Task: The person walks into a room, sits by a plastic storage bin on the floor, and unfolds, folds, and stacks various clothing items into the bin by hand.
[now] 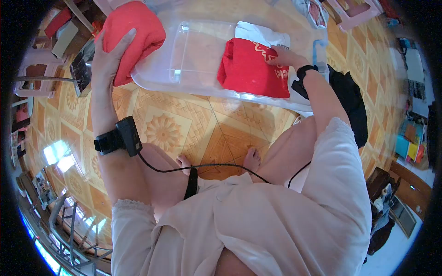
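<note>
At the upper left, my left hand point(112, 57) is wrapped round a bundled, folded red cloth point(140, 30) at the left edge of a clear plastic bin lid or tray point(202, 57). A second folded red cloth with pale lettering point(253, 69) lies on the right part of the plastic surface. My right hand point(287, 57) rests on the upper right of that cloth, its fingers apart as far as they show. Behind it, partly covered, lies a white folded cloth point(260, 33).
Black fabric point(350, 103) hangs beside my right arm. A black cable point(216, 164) crosses over my legs. Pink plastic stools point(354, 14) stand at the upper right and left. A metal rack point(69, 230) is at the lower left, on the tiled floor point(175, 124).
</note>
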Available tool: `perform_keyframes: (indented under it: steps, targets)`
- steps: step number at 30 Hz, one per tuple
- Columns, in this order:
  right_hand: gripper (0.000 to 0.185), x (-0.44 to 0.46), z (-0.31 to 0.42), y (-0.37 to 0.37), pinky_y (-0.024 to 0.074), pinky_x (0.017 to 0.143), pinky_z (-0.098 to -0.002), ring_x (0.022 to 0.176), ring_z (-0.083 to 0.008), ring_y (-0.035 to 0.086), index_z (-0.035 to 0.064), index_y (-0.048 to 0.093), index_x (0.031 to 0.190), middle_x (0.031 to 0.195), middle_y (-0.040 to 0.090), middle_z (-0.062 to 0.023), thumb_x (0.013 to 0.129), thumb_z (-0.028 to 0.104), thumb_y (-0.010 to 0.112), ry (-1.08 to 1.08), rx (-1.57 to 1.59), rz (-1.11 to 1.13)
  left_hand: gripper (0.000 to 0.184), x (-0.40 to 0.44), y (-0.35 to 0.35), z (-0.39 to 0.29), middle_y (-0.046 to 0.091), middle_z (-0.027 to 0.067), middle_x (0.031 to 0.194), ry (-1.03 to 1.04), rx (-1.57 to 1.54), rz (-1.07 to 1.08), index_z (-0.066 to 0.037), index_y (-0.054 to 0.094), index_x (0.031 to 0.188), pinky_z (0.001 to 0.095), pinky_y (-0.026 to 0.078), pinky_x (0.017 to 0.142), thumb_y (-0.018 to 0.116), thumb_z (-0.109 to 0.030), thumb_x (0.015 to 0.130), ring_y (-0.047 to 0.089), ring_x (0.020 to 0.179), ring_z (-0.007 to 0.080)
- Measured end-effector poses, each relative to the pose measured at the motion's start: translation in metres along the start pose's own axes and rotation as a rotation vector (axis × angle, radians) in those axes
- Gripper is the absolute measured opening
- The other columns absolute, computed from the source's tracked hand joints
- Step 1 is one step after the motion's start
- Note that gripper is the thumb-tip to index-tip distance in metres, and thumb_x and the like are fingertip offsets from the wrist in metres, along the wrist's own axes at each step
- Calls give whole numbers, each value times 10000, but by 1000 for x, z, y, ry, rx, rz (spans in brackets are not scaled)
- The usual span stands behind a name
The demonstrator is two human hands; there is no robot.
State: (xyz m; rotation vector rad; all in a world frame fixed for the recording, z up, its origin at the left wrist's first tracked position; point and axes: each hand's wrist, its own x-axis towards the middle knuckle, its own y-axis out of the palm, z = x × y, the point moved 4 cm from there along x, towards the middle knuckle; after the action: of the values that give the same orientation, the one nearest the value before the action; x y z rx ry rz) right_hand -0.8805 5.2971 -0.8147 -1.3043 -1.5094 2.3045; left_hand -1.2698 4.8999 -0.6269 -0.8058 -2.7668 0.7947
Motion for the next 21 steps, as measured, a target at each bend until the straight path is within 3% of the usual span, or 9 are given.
perform_keyframes:
  steps: [2,5,7,11,13,14,17,19,21]
  targets:
    - [1001,1,8,4,410,1176,-422,1443,-335,467,70,382,1584,1531,511,-205,810,551,795,-15,63,57,1164,1,1,2,546,228,1467,20,18,-22,13,369,1566,386,469,1107,935,-519,699,584,1315,295]
    - [988,-7,21,-15,488,1091,-400,1312,-319,597,65,462,1537,1429,602,-207,758,543,839,52,-157,-82,1152,1,1,3,548,225,1471,9,-74,-14,-7,382,1568,388,454,1120,932,-524,698,573,1331,298]
    - [839,-19,25,-24,518,1014,-479,1167,-349,676,83,661,1337,1257,726,-147,637,462,928,132,195,152,1154,2,1,-1,544,228,1476,51,7,-38,-13,380,1571,391,444,1128,929,-528,697,563,1344,302]
    - [737,-26,24,-26,554,941,-435,1069,-284,714,66,715,1243,1154,762,-109,622,377,961,121,389,163,1150,1,1,3,541,229,1480,44,18,-55,-11,381,1570,393,440,1131,928,-524,699,561,1347,305]
    - [623,-34,29,-32,588,858,-347,966,-179,731,71,714,1252,1088,774,-68,709,296,918,0,618,89,1004,-1,3,3,546,214,1470,13,-11,-34,-6,451,1518,409,396,1164,901,-492,763,541,1357,306]
    - [590,-37,31,-37,575,895,-338,974,-174,729,62,707,1267,1107,772,-73,730,202,908,64,657,94,1004,-4,3,-1,546,214,1470,13,-15,-38,-6,451,1518,409,396,1164,901,-492,763,541,1357,306]
    - [580,-68,59,-68,552,944,-323,1008,-160,720,59,700,1283,1121,771,-68,753,189,897,-93,671,17,1053,-11,1,-12,551,224,1466,10,-4,-70,-1,436,1530,408,415,1149,906,-521,744,559,1343,308]
    - [595,-87,77,-87,529,970,-312,1029,-145,703,61,694,1303,1135,767,-57,766,217,899,-150,663,-38,1198,-10,3,-8,555,251,1453,-34,-147,-6,16,363,1567,395,453,1116,931,-550,677,585,1317,315]
    - [609,-98,81,-107,517,974,-308,1029,-134,687,75,693,1316,1135,760,-45,772,251,903,-189,498,-372,1163,-11,1,-6,553,246,1461,-28,-75,-21,16,381,1559,401,434,1132,916,-558,701,572,1332,316]
